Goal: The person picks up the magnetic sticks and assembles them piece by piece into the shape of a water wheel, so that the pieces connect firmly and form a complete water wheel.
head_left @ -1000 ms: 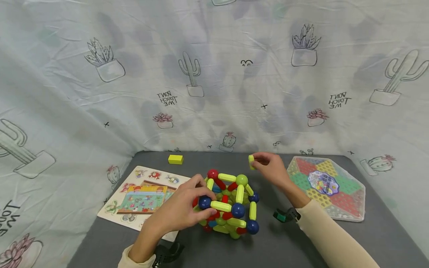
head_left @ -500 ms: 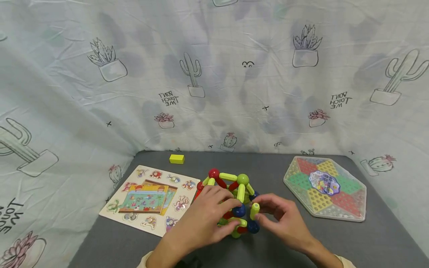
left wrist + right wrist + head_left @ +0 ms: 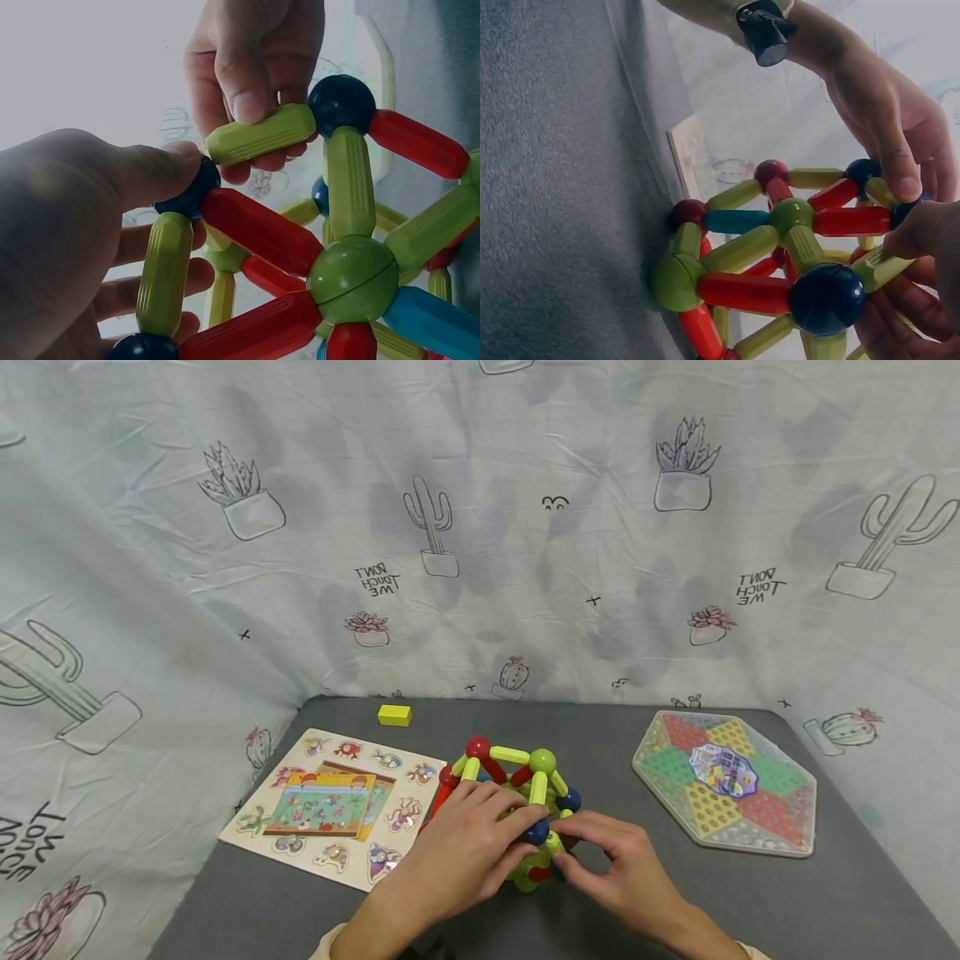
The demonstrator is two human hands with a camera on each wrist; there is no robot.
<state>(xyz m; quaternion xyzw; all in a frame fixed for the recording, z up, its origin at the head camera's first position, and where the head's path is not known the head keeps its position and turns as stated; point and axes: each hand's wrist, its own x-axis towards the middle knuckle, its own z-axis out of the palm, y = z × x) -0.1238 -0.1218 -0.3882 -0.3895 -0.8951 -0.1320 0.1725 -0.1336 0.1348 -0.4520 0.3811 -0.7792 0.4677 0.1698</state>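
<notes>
A ball-and-rod model (image 3: pixel 510 755) of red, blue and green balls joined by yellow-green, red and light-blue rods stands on the table in front of me. My left hand (image 3: pixel 461 847) lies over its near left side, thumb and fingers gripping a dark blue ball (image 3: pixel 196 187). From the right, my right hand (image 3: pixel 630 872) pinches a yellow-green rod (image 3: pixel 262 135) between thumb and fingers. In the left wrist view one end of that rod meets another dark blue ball (image 3: pixel 342 105), and its other end is right at the ball under my left thumb. Both hands hide much of the model's near side.
Left of the model lies a wooden sea-animal puzzle board (image 3: pixel 341 858) with picture cards (image 3: pixel 318 806) on it. A yellow block (image 3: pixel 394 716) sits near the table's back edge. On the right is a hexagonal board-game case (image 3: pixel 723 777). A printed curtain (image 3: pixel 495 527) hangs behind the grey table (image 3: pixel 757 902).
My right hand has brought the yellow-green rod from the back right down to the model's near side and tilted it against the balls. My left hand has shifted right to the nearer blue ball.
</notes>
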